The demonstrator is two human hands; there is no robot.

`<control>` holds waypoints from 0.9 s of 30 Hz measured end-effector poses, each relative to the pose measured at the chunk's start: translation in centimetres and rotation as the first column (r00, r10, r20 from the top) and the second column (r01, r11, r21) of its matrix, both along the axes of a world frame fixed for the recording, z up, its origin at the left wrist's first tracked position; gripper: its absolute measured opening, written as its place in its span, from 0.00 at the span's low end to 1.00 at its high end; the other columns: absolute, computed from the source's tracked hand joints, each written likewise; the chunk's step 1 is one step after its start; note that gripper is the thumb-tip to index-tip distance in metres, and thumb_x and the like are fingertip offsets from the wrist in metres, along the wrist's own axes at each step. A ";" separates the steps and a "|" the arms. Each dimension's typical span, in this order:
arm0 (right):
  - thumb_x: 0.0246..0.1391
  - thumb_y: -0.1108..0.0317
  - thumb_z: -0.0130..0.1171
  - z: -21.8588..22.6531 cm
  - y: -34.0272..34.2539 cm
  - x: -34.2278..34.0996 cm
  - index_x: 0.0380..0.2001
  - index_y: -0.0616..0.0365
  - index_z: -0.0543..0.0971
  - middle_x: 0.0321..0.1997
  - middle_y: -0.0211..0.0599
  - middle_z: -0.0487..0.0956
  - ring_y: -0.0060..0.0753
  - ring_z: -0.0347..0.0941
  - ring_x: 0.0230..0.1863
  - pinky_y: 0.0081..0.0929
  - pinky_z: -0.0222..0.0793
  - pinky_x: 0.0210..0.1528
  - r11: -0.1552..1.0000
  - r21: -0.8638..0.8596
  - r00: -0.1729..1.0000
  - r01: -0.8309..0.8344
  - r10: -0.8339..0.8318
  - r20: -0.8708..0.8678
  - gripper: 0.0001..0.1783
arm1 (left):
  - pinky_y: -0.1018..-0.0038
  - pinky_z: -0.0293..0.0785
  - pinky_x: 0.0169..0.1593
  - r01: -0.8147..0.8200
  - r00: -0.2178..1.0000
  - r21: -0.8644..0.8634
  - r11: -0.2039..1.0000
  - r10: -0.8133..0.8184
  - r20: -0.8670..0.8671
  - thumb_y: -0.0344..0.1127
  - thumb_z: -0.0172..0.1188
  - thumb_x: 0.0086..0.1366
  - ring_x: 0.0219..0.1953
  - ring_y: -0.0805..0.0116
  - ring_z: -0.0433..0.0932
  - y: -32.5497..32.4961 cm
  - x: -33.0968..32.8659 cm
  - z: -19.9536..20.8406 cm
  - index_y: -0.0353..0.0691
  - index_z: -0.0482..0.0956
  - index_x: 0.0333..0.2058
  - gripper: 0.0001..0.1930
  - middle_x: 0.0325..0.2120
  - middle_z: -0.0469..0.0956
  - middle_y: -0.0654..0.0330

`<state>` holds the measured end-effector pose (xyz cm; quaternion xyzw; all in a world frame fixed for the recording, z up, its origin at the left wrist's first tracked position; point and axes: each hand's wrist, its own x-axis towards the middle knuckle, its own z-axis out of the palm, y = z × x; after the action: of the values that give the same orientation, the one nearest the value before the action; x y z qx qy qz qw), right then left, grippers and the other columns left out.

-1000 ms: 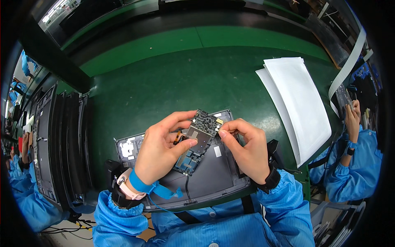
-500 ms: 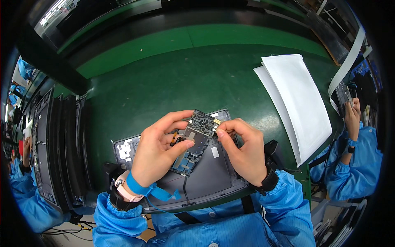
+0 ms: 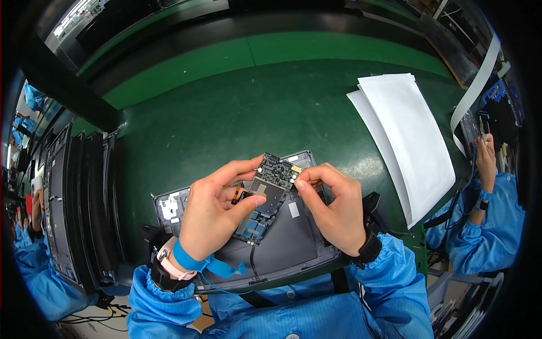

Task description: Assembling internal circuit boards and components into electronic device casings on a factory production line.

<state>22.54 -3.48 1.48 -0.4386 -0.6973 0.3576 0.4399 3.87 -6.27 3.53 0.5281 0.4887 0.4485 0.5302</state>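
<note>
A dark circuit board [image 3: 274, 195], dense with small chips and a blue section at its lower end, is held tilted above an open grey device housing [image 3: 288, 237]. My left hand [image 3: 217, 200] grips its left edge, thumb on the face and fingers along the side and behind. Beside that thumb sits a small camera module [image 3: 240, 194] with an orange flex strip. My right hand [image 3: 333, 198] pinches at the upper right edge, close to a pale yellow connector [image 3: 296, 169]; whatever lies between those fingertips is too small to make out. A black cable [image 3: 253, 261] runs from the board's lower end into the housing.
White sheets or envelopes [image 3: 401, 147] lie on the green table [image 3: 237, 113] at the right. Dark housings [image 3: 84, 203] stand in a row at the left. Black blocks [image 3: 375, 210] flank the housing. A co-worker's hand [image 3: 484, 161] is at the far right.
The board and my left hand have shifted very slightly. My right hand stays pinched at the board's upper right edge. The co-worker's hand at the right has moved a little.
</note>
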 end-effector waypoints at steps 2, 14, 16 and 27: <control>0.47 0.77 0.59 -0.1 0.0 -0.1 0.28 0.64 0.77 0.25 0.39 0.76 0.30 0.73 0.25 0.23 0.67 0.28 1.000 0.005 1.000 -0.004 0.004 -0.004 0.03 | 0.81 0.72 0.47 -0.003 1.000 0.011 1.000 0.003 -0.003 0.14 0.57 0.53 0.44 0.73 0.73 0.0 -0.1 -0.2 0.30 0.67 0.53 0.26 0.43 0.71 0.51; 0.45 0.78 0.61 -0.2 0.1 0.2 0.27 0.62 0.77 0.26 0.38 0.77 0.32 0.74 0.26 0.24 0.69 0.29 0.999 0.024 0.999 0.036 -0.037 0.021 0.04 | 0.80 0.71 0.49 0.060 0.994 -0.007 0.998 -0.059 0.093 0.13 0.55 0.54 0.45 0.72 0.73 0.2 -0.3 -0.2 0.30 0.65 0.54 0.26 0.43 0.73 0.51; 0.44 0.78 0.61 -0.1 0.0 0.2 0.26 0.62 0.78 0.25 0.38 0.77 0.33 0.74 0.26 0.24 0.68 0.28 0.998 0.042 0.998 0.045 -0.047 0.030 0.04 | 0.80 0.71 0.49 0.067 0.994 -0.006 0.998 -0.066 0.087 0.13 0.55 0.54 0.46 0.72 0.73 0.2 -0.3 -0.1 0.30 0.65 0.54 0.26 0.44 0.73 0.51; 0.43 0.77 0.61 0.1 0.2 -0.6 0.26 0.59 0.78 0.28 0.34 0.78 0.35 0.73 0.33 0.29 0.67 0.39 0.975 0.221 0.991 0.006 -0.035 0.125 0.05 | 0.77 0.70 0.50 0.098 0.975 0.026 0.995 -0.090 -0.203 0.15 0.57 0.52 0.45 0.73 0.72 0.6 -1.8 1.6 0.29 0.67 0.53 0.27 0.43 0.73 0.53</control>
<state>21.98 -3.27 1.60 -0.4164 -0.7550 0.2447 0.4436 2.05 -5.72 5.16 0.6029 0.5064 0.3758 0.4888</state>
